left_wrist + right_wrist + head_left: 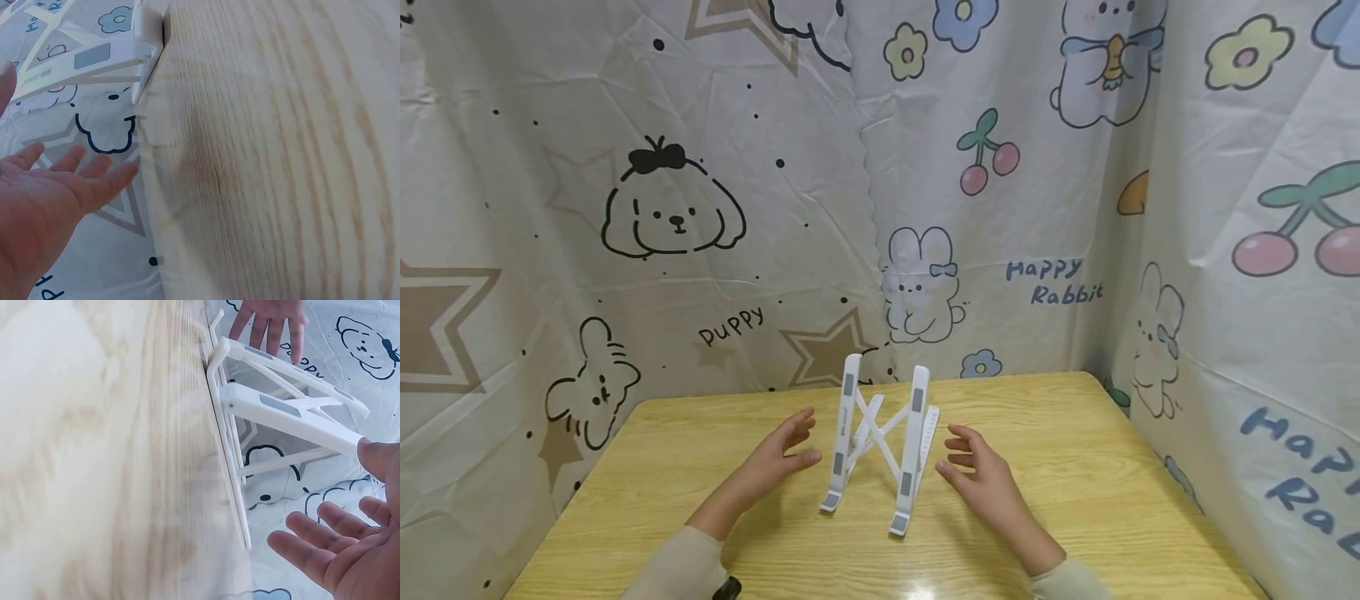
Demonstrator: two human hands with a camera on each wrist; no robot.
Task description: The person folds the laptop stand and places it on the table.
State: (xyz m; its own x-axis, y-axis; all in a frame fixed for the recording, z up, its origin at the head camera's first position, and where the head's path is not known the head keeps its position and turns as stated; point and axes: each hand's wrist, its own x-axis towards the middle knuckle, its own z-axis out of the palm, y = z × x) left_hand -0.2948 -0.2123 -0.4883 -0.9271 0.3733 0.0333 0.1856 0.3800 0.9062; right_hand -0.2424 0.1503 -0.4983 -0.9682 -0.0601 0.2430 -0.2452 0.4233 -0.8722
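A white folding stand (pixel 912 433) with grey pads stands unfolded on the wooden table, its crossed bars between two tilted arms. To its left is the left hand (pixel 771 461), fingers spread loosely and apart from the stand. The right hand (pixel 992 492) is on the other side, relaxed, with a gap to the stand. The left wrist view shows the left hand (pixel 47 200) palm up below the stand (pixel 94 59). In the right wrist view the right hand (pixel 350 550) has its fingers extended near the stand (pixel 281 412); whether the thumb touches it, I cannot tell.
The light wooden table (pixel 1037 433) reaches back to a patterned curtain (pixel 820 208) with puppies, rabbits, flowers and cherries. More curtain (pixel 1247 333) hangs along the right side. A small black object (pixel 727 588) shows at the left sleeve.
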